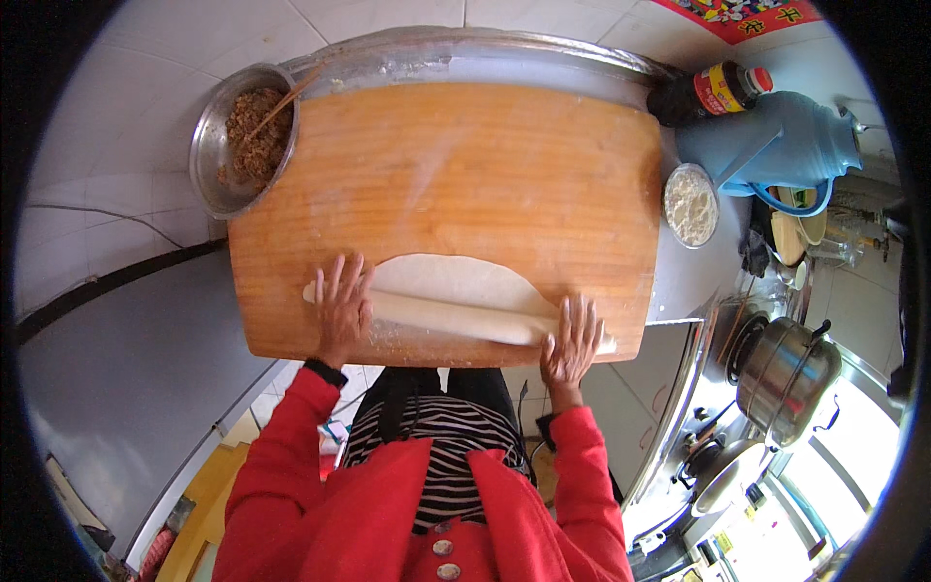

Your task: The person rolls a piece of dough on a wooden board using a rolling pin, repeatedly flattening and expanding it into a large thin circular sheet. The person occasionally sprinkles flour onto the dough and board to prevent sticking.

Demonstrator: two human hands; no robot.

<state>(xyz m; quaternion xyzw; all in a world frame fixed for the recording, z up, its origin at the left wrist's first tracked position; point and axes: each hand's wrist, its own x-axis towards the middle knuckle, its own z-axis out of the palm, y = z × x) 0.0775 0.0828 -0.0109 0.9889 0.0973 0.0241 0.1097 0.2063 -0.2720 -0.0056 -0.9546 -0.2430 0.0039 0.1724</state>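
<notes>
A pale rolling pin (465, 321) lies crosswise near the front of a wooden board (465, 167). Beyond it spreads a thin, rounded sheet of dough (454, 276). Whether dough is also wrapped around the pin I cannot tell. My left hand (344, 305) rests flat over the pin's left end, fingers stretched forward and spread. Over the right end lies my right hand (573, 338), its fingers also extended and its thumb pointing inward. Both palms hide parts of the pin.
A metal bowl (207, 160) of minced filling with chopsticks (291, 94) stands at the board's back left. On the right are a bowl of flour (691, 206), a blue plastic thermos jug (771, 142) and a dark sauce bottle (702, 94). Farther right, a steel pot (785, 382) sits on a stove.
</notes>
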